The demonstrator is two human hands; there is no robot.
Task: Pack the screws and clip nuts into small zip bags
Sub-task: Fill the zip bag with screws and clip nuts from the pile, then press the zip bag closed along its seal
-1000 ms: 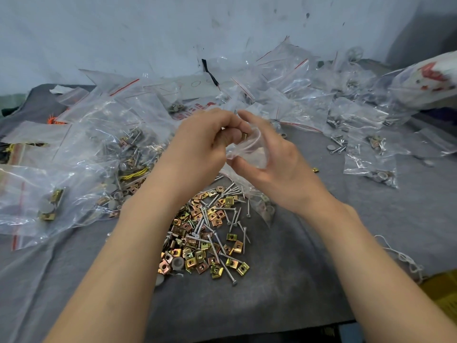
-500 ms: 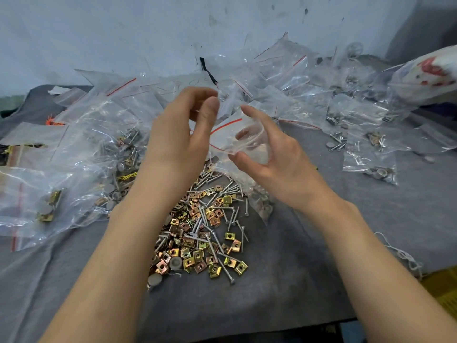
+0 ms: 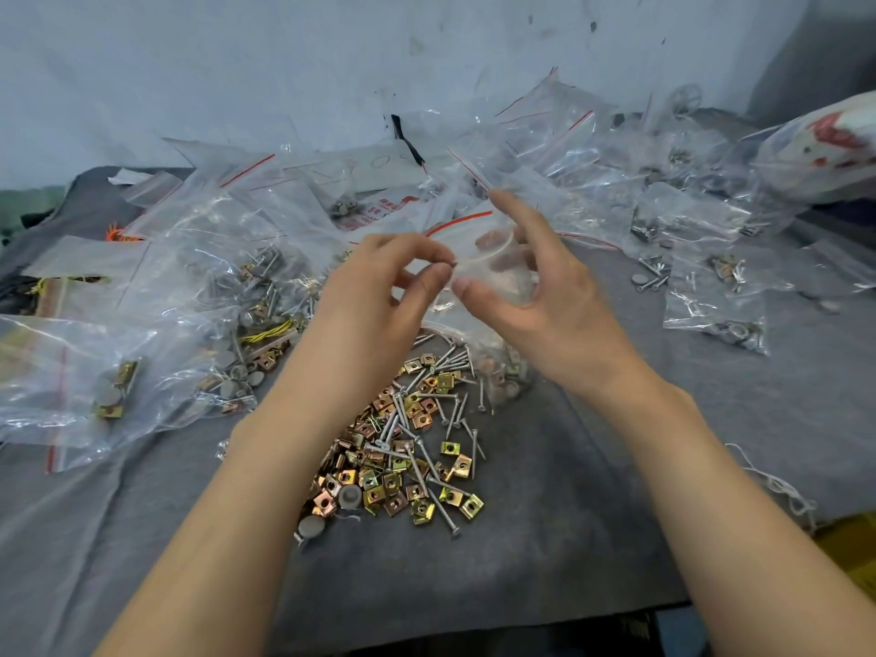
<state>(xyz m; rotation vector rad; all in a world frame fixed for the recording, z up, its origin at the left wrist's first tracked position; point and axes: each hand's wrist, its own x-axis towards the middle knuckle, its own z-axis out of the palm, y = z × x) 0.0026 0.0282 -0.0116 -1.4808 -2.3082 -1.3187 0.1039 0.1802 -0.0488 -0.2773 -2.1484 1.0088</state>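
A loose heap of brass-coloured clip nuts [image 3: 396, 481] mixed with silver screws [image 3: 417, 459] lies on the grey cloth in front of me. Above the heap my right hand [image 3: 540, 301] holds a small clear zip bag [image 3: 493, 267] with a red seal line, thumb below and fingers curled round behind it. My left hand [image 3: 384, 296] is just left of the bag, its thumb and forefinger pinching the near edge of the bag's mouth. What is inside the bag cannot be made out.
Many clear zip bags [image 3: 223, 277] are piled at left and along the back by the wall [image 3: 332, 64], several holding screws and nuts. More filled bags [image 3: 716, 305] lie at right. A large white bag [image 3: 825, 149] sits at far right. The cloth's front edge [image 3: 474, 628] is close.
My left hand came down from above the bag with fingers extended and now pinches its mouth edge. The right hand kept hold of the bag and stayed nearly in place.
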